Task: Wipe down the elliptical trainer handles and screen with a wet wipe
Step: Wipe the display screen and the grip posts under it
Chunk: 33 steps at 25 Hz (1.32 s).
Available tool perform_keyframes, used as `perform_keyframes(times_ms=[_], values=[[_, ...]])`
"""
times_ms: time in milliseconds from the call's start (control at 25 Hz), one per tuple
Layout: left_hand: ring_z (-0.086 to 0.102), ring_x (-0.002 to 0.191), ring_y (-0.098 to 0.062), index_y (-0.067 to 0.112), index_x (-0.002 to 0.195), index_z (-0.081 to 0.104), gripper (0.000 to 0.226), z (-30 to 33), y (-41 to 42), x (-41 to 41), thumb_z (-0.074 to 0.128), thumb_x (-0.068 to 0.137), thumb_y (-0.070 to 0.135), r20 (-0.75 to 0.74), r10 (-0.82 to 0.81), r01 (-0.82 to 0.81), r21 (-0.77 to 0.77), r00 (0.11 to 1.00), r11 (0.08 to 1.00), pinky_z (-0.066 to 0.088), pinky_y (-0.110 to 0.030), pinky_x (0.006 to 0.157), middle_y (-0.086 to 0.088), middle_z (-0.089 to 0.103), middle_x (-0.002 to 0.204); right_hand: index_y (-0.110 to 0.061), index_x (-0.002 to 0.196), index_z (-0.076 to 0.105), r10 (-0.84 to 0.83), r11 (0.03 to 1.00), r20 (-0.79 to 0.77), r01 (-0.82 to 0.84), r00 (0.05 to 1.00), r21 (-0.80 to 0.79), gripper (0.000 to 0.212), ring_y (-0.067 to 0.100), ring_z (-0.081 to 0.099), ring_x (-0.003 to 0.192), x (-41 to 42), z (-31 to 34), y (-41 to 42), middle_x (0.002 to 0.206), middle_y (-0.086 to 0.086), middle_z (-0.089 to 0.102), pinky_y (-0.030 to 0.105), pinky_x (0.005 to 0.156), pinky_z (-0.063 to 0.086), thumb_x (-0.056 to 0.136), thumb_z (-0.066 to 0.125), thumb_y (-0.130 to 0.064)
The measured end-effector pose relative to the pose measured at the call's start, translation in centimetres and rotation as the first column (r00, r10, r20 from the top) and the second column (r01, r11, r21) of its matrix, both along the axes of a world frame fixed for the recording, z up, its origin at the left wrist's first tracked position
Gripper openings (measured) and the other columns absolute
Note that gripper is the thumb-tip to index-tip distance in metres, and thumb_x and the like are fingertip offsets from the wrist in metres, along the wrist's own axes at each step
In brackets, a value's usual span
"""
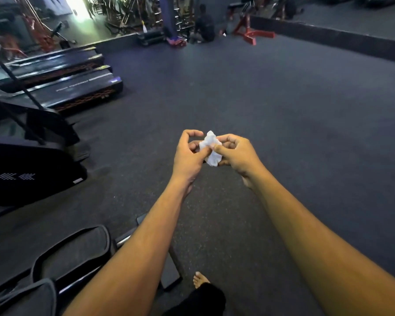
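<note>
At the bottom centre of the frame a bare foot (200, 279) stood on the dark speckled rubber floor (271, 106), with a black trouser leg (205, 297) just below it. In the lower left lay the grey, black-rimmed foot pedals of the elliptical trainer (73, 254), and beside them a flat dark base bar (169, 267) ran toward the foot.

Both bare forearms reached up from the lower edge to the middle of the frame, where the two hands met. The left hand (188, 153) had its thumb pressed against the crumpled white wet wipe (211, 148), with its index finger curled in an arc above and apart from the wipe. The right hand (236, 153) pinched the same wipe between thumb and curled fingers. The wipe was held in the air between the two hands, well above the floor, bunched into a small wad with one peak sticking up.

At the left edge, mid-frame, stood a black machine housing (32, 169) with a pale patterned mark on its side. Further back in the upper left, a row of black treadmill decks (78, 87) lay side by side. Along the top of the frame, a person in dark clothes (204, 25) crouched on the floor near a red metal bench frame (249, 33), with racks of equipment blurred behind.
</note>
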State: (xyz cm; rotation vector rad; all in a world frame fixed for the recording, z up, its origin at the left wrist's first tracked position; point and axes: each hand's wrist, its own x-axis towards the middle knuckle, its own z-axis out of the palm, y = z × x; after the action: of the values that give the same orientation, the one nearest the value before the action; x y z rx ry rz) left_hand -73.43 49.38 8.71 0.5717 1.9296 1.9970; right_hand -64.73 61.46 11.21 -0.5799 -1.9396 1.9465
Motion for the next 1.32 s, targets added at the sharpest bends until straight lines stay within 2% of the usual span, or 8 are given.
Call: perform_keyframes(times_ms=[120,240,320,480,720,920,1120,1320], values=[[0.074,0.100,-0.042,0.013,0.120,0.056,0.035,-0.9,2.1,-5.5,0.073,0.093,0.000,0.034,-0.032,0.032,-0.014,0.999,0.999,0.060,-0.055,0.087,-0.022,0.076,0.103,-0.003,0.107,0.070,0.021,1.000,0.018,-0.022,1.000,0.022,0.012,0.025,0.077,0.087,-5.7,-1.1,3.2,0.095,0.013,0.077,0.032,0.068,0.062,0.097,0.067,-0.009],[0.076,0.097,-0.036,0.009,0.121,0.058,0.034,-1.1,3.4,-11.1,0.076,0.092,0.003,0.084,-0.004,0.005,-0.009,0.996,1.000,0.061,-0.050,0.085,-0.019,0.078,0.103,-0.001,0.102,0.069,0.063,0.998,0.043,-0.062,0.997,-0.024,0.008,0.025,0.076,0.083,-11.5,-1.4,5.4,0.094,0.016,0.076,0.027,0.062,0.059,0.097,0.066,-0.006],[0.077,0.092,-0.029,0.010,0.120,0.060,0.031,-1.0,4.3,-14.7,0.076,0.093,0.007,0.091,0.036,-0.036,-0.012,0.995,0.999,0.061,-0.047,0.082,-0.016,0.079,0.101,-0.001,0.102,0.069,0.107,0.994,0.041,-0.105,0.993,-0.036,0.009,0.023,0.076,0.082,-15.7,-1.6,6.4,0.094,0.015,0.076,0.027,0.062,0.058,0.098,0.065,-0.008],[0.076,0.088,-0.026,0.010,0.115,0.061,0.023,-1.0,5.3,-21.8,0.074,0.096,0.010,0.079,0.158,-0.156,-0.030,0.984,0.987,0.062,-0.038,0.072,-0.016,0.079,0.101,-0.006,0.106,0.071,0.191,0.979,0.046,-0.186,0.981,-0.085,0.011,0.024,0.076,0.088,-24.3,-2.3,7.5,0.099,0.012,0.076,0.033,0.069,0.062,0.099,0.065,-0.013],[0.073,0.080,-0.026,0.012,0.107,0.054,0.022,-2.2,8.8,-35.0,0.073,0.096,0.007,0.053,0.334,-0.333,-0.024,0.941,0.942,0.061,-0.036,0.065,-0.028,0.072,0.102,-0.005,0.100,0.070,0.340,0.938,0.026,-0.336,0.940,-0.083,0.007,0.025,0.076,0.086,-40.1,-3.3,11.7,0.099,0.017,0.075,0.034,0.069,0.062,0.098,0.065,-0.009],[0.076,0.082,-0.028,0.012,0.112,0.055,0.019,-0.9,11.8,-46.5,0.069,0.100,0.012,0.078,0.419,-0.419,-0.026,0.904,0.908,0.064,-0.040,0.070,-0.021,0.077,0.100,-0.005,0.095,0.069,0.444,0.895,0.017,-0.442,0.896,-0.062,0.005,0.018,0.073,0.075,-53.8,-2.5,14.8,0.089,0.015,0.073,0.030,0.063,0.058,0.098,0.064,-0.008],[0.077,0.088,-0.031,0.011,0.117,0.055,0.018,-1.3,9.2,-55.5,0.066,0.102,0.013,0.095,0.550,-0.549,-0.042,0.829,0.835,0.065,-0.042,0.075,-0.014,0.079,0.099,0.000,0.102,0.068,0.566,0.824,0.046,-0.565,0.823,-0.040,0.012,0.022,0.074,0.083,-65.2,-2.8,12.4,0.097,0.018,0.074,0.037,0.072,0.063,0.098,0.065,-0.011],[0.077,0.084,-0.020,0.012,0.116,0.058,0.016,-2.8,1.7,-65.4,0.066,0.102,0.011,0.109,0.667,-0.671,0.001,0.737,0.741,0.064,-0.033,0.070,-0.008,0.080,0.097,0.001,0.103,0.067,0.687,0.726,0.067,-0.687,0.723,-0.035,0.013,0.025,0.076,0.085,-76.7,-3.6,4.4,0.096,0.018,0.074,0.039,0.073,0.064,0.098,0.065,-0.011]])
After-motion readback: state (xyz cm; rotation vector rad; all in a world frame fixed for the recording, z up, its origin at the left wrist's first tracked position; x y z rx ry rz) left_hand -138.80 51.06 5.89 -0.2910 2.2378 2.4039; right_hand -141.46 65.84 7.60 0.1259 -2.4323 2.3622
